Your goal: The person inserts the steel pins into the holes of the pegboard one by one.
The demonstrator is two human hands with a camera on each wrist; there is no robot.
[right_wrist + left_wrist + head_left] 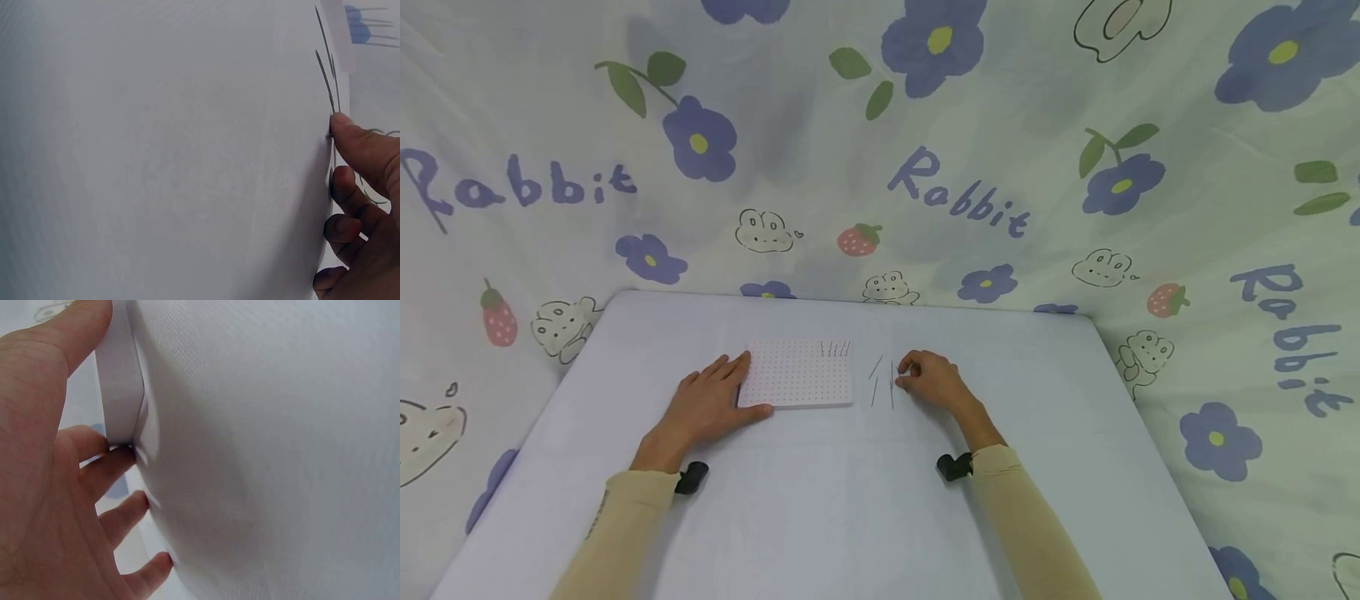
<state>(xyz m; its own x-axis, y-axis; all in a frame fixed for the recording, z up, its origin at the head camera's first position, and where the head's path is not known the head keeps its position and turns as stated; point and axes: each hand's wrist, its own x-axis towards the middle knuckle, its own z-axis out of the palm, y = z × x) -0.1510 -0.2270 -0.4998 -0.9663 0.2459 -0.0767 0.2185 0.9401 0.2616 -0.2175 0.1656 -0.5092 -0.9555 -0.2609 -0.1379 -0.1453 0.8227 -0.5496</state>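
A white board (793, 379) dotted with rows of small holes lies left of centre in the head view. Several thin dark pins (835, 350) stand in a row along its far right. My left hand (703, 404) rests at its left side, fingers spread, thumb along the near edge; the left wrist view shows the board's side wall (120, 387) beside the fingers. To the right of the board lie several loose pins (874, 392). Beside the rightmost one, my right hand (936, 383) has thumb and index fingertips low on the cloth, a small gap between them, the thumb (359, 147) overlapping the pins (325, 78).
White cloth covers the table (850, 517), and a patterned curtain (820, 167) hangs behind and at both sides. Both forearms carry beige sleeves (1026, 517), with a small black wrist camera (955, 467) on each wrist.
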